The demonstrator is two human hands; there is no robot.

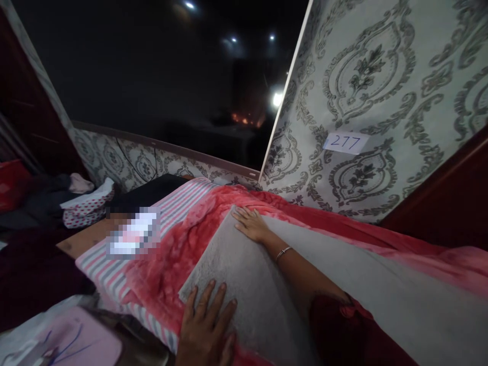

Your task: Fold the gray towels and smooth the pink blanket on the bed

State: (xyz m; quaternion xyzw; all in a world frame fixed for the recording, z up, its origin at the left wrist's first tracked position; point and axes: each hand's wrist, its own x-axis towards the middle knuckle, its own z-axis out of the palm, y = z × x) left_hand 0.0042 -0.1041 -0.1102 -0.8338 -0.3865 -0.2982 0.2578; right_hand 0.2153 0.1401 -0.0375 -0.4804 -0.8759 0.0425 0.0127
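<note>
A grey, felt-like cloth (244,284) lies over a red plush blanket (163,274), its straight edge running slantwise between my hands. My right hand (251,223) rests palm down at the cloth's far corner, fingers stretched out and pointing left. A thin bracelet circles that wrist. Near the bottom of the view, my left hand (208,320) lies with spread fingers over the cloth's near corner. Neither hand grips anything that I can see. Under the red blanket is a pink, white and grey striped cover (110,274).
A large dark screen (152,76) hangs on the patterned wall, with a paper marked 277 (346,142) to its right. A pixelated object (134,234) rests on the striped cover. To the left are a dotted cloth (87,206) and a pink stool-like surface (84,338).
</note>
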